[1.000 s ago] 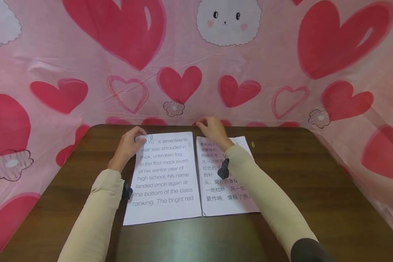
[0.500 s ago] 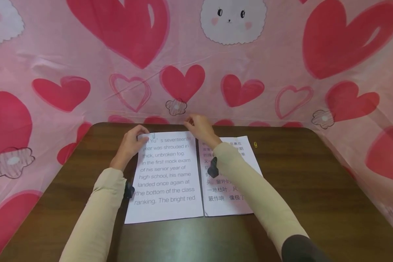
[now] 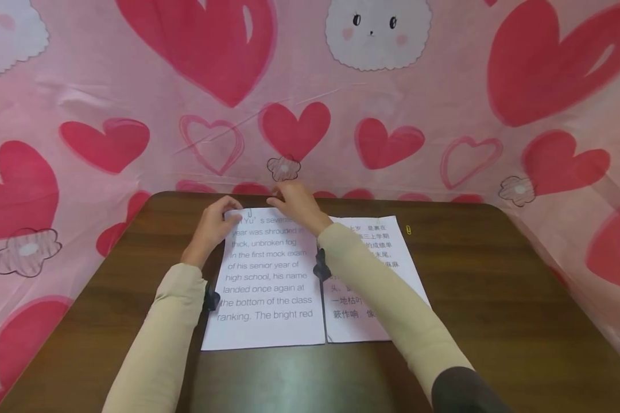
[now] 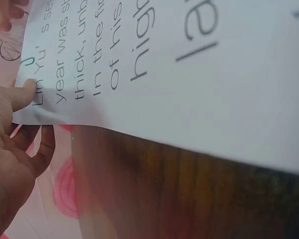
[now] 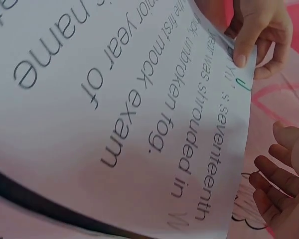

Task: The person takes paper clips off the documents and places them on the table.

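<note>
A: We log the English sheet (image 3: pixel 268 275) at centre frame on the dark tabletop (image 3: pixel 496 321), its far left corner carrying a green paper clip (image 3: pixel 250 213).

B: Left hand (image 3: pixel 213 226)?

A: Its grip is grasping that corner: the thumb lies on top beside the clip, fingers curl underneath, and the corner stands slightly raised off the wood.

B: Right hand (image 3: pixel 295 205)?

A: It hovers over the sheet's far edge, right of centre. Its grip is released, fingers loose and spread, holding nothing that we can see.

B: Neighbours?

A: The Chinese sheet (image 3: pixel 387 258) lies just to the right, edge to edge, partly under the right sleeve. A yellow paper clip (image 3: pixel 409 230) sits near its upper right corner.
</note>
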Demonstrator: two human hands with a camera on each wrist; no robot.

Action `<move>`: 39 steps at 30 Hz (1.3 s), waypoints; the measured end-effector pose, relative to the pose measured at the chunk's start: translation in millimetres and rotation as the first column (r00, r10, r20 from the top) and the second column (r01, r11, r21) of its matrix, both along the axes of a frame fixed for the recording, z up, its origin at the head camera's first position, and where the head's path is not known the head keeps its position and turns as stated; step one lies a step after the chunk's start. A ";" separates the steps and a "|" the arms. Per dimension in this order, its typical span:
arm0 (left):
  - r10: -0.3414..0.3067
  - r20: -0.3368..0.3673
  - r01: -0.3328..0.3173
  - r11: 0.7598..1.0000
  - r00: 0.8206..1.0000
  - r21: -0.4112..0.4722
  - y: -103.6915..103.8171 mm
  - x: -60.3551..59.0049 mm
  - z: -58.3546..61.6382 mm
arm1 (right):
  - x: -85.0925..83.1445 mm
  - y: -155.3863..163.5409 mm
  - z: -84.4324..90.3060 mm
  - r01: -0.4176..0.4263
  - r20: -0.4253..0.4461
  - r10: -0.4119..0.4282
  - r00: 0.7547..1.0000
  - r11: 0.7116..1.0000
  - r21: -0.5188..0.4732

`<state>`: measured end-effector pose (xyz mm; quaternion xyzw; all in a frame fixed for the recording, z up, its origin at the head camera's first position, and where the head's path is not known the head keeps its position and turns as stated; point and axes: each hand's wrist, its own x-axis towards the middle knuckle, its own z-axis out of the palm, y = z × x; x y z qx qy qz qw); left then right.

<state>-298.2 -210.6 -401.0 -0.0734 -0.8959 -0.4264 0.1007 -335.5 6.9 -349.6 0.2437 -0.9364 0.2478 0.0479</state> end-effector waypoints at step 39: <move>-0.034 -0.024 0.035 0.999 0.999 0.038 4.8 5.7 8.1 | 12.1 -39.5 -14.6 -0.100 0.087 0.100 0.991 0.995 -0.003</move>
